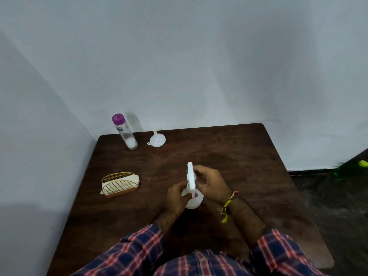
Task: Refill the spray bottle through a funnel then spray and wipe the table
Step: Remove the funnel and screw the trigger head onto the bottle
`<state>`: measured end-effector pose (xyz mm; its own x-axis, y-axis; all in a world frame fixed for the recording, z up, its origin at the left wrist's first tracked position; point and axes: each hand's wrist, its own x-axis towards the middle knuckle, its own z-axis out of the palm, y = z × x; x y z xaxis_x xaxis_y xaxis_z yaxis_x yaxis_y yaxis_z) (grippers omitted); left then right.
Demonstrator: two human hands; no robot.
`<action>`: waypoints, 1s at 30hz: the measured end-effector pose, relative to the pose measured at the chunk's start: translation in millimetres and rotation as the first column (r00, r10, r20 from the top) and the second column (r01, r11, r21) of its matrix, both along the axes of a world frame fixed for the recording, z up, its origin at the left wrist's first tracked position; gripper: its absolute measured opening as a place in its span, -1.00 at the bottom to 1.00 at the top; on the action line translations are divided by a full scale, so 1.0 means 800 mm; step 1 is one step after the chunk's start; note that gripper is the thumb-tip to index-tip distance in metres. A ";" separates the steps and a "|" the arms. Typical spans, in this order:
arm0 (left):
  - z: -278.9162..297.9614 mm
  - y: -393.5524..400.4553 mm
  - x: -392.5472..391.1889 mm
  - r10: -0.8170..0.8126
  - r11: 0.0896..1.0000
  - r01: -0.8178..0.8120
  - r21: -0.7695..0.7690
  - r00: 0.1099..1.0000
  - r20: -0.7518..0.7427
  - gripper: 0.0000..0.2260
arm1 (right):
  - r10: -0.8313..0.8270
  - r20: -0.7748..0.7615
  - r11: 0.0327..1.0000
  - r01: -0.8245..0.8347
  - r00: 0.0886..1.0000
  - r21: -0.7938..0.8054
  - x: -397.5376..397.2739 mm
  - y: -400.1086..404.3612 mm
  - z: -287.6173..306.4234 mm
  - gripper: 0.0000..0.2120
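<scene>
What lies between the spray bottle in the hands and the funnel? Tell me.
Only bare dark table, in the head view: nothing stands between the spray bottle, gripped by both hands, and the funnel.

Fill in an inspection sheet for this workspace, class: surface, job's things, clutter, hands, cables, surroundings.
Surface: dark wood table, set in a corner.
Job's things: spray bottle near the middle, in both hands; funnel lying at the back; bottle with purple cap upright to its left, some liquid inside.
Clutter: gold wire holder with napkins, left side.
Hands: left hand grips the spray bottle's body; right hand holds the spray head.
Cables: nothing seen.
Surroundings: pale walls; dark floor at right.
</scene>
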<state>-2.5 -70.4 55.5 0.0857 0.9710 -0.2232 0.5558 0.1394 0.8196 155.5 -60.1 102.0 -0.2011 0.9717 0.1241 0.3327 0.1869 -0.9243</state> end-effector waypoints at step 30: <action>0.002 -0.001 0.003 -0.019 0.999 0.023 0.033 0.991 -0.132 -0.87 | -0.243 0.122 0.966 0.251 0.962 -0.057 -0.022 -0.039 -0.048 -0.77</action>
<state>-0.5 -71.1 56.8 0.0782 0.9765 -0.2008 0.6614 0.0999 0.7433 138.1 -91.4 63.4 0.0375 0.9984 0.0434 0.4638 0.0211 -0.8857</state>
